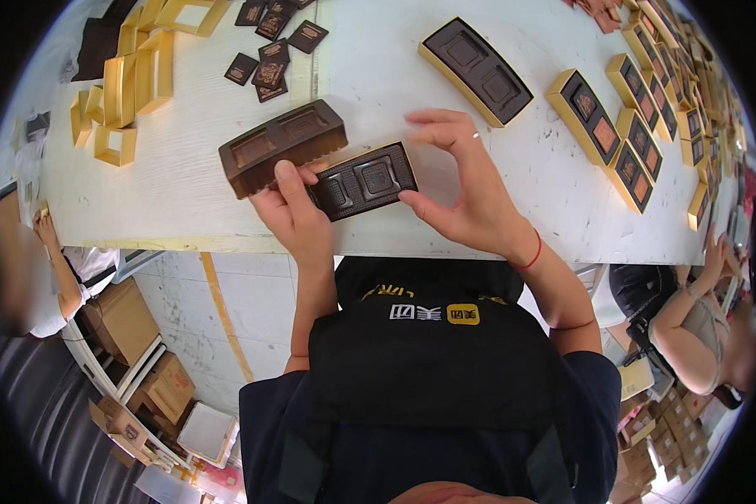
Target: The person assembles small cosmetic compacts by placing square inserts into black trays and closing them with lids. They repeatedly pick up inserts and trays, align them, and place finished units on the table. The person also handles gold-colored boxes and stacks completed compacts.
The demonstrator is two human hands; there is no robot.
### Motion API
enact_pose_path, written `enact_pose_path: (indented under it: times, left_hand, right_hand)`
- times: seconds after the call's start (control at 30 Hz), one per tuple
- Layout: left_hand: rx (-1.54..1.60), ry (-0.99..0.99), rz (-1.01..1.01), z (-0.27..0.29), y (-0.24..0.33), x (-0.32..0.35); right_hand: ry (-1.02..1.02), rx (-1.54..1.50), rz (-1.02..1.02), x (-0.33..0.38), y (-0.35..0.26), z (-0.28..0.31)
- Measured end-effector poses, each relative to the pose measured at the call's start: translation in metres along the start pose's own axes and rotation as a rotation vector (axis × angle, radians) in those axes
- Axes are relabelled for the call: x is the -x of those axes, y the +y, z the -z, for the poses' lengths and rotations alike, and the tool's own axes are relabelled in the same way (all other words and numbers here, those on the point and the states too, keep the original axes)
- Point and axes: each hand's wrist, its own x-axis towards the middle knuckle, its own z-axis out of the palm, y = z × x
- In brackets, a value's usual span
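My left hand (300, 220) is closed around the left end of a small gold-edged box (367, 181) fitted with a dark two-compartment plastic tray. At the box's right end is my right hand (470, 185), its fingers spread and partly blurred; the thumb tip is at the box's corner. Just beyond my left hand rests a stack of brown plastic trays (283, 144) with ruffled edges, and my left thumb overlaps its near side. Another gold box (476, 71) with a dark tray lies beyond my right hand, its compartments showing no contents.
Gold box frames (120, 88) stand at the far left, beside several dark square packets (270, 63). To the right, filled boxes (586, 118) crowd the white table (378, 92). People sit at both sides; cartons (164, 386) stand on a lower-left rack.
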Motion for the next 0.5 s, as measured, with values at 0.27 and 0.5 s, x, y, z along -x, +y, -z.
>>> enact_pose_path:
  times: [0.27, 0.5]
  left_hand:
    - [0.309, -0.037, 0.130, 0.024, 0.022, 0.002]
    - [0.092, -0.667, 0.086, 0.021, 0.045, -0.009]
  right_hand:
    - [-0.274, 0.327, -0.007, 0.019, -0.009, 0.022]
    - [-0.384, 0.138, 0.019, -0.034, -0.026, 0.002]
